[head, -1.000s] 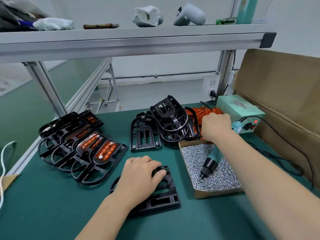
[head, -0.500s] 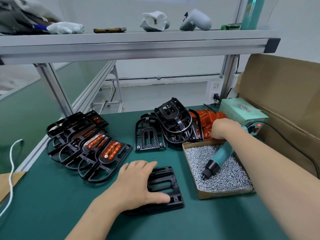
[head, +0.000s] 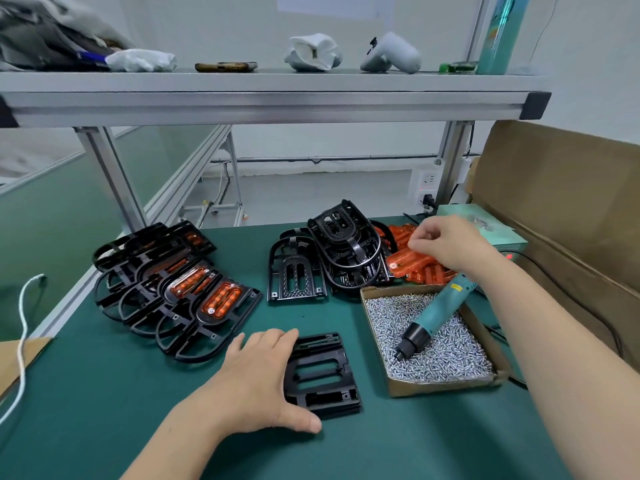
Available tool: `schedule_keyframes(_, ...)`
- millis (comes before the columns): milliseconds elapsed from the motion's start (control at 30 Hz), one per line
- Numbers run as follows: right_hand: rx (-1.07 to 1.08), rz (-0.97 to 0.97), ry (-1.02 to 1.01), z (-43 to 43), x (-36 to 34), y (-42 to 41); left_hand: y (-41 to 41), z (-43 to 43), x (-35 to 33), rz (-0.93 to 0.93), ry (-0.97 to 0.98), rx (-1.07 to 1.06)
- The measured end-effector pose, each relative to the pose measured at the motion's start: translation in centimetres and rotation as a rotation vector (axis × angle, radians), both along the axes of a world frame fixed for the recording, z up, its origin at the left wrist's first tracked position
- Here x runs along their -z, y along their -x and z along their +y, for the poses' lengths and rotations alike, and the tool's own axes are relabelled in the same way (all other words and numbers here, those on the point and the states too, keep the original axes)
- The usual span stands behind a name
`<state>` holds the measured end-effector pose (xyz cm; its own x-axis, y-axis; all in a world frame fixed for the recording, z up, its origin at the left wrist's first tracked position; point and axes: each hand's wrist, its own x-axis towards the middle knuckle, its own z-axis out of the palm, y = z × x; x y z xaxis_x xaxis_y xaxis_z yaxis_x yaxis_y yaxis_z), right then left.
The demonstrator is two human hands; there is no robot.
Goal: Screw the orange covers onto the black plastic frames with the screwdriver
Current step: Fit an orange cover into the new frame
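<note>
A black plastic frame (head: 323, 372) lies flat on the green mat near me. My left hand (head: 258, 379) rests on its left side with straight fingers, thumb along its front edge. My right hand (head: 450, 244) hovers over the pile of orange covers (head: 424, 271) at the back right, fingers curled, and seems to pinch one orange cover (head: 407, 262) by its end. The teal screwdriver (head: 433, 318) slants tip down into the box of screws (head: 433, 386); its rear end is hidden under my right wrist.
Finished frames with orange covers (head: 180, 289) lie fanned out at the left. Bare black frames (head: 329, 258) are stacked at the back centre. A teal power unit (head: 498, 233) and a cardboard wall (head: 561, 209) stand at the right. A shelf beam (head: 263, 103) runs overhead.
My right hand has risen from the orange pile with its fingers now curled over one cover. My left hand slid left on the frame and uncovered its middle.
</note>
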<state>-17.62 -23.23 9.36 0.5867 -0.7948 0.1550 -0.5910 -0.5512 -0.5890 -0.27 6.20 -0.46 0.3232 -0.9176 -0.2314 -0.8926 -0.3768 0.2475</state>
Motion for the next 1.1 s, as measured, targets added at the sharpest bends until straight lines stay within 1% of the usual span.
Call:
schedule_keyframes(67, -0.082, -0.121, -0.036, 2.4, 0.4, 0.0, 0.0, 0.0, 0.1, -0.006, 0.013, 0.001)
schedule_keyframes(167, -0.186, -0.23, -0.138, 5.6, 1.3, -0.6, -0.1, 0.1, 0.1, -0.01, 0.023, 0.011)
schedule_keyframes(400, -0.333, -0.36, -0.394, 10.6, 4.1, -2.0, 0.0, 0.4, -0.2, 0.017, 0.088, -0.02)
schedule_keyframes(500, -0.347, -0.38, -0.441, 11.6, 5.0, -2.5, 0.1, 0.5, -0.6, 0.061, 0.195, -0.036)
schedule_keyframes(600, -0.351, -0.376, -0.459, 12.0, 5.6, -2.8, 0.3, 0.4, -1.4, 0.196, 0.38, -0.088)
schedule_keyframes(667, -0.347, -0.367, -0.464, 12.1, 5.9, -3.0, 0.4, 0.4, -2.0, 0.243, 0.489, -0.116)
schedule_keyframes(767, -0.345, -0.353, -0.456, 12.2, 6.3, -3.2, 0.7, 0.3, -2.5, 0.254, 0.584, -0.129)
schedule_keyframes(833, -0.351, -0.34, -0.457, 12.4, 6.4, -3.4, 0.8, 0.2, -2.6, 0.275, 0.608, -0.146)
schedule_keyframes(1000, -0.33, -0.32, -0.471, 12.9, 6.5, -4.0, 1.0, -0.3, -2.6, 0.183, 0.624, -0.111)
schedule_keyframes(1100, -0.292, -0.375, -0.518, 13.4, 6.4, -4.4, 1.1, -0.6, -2.7, 0.114, 0.689, -0.121)
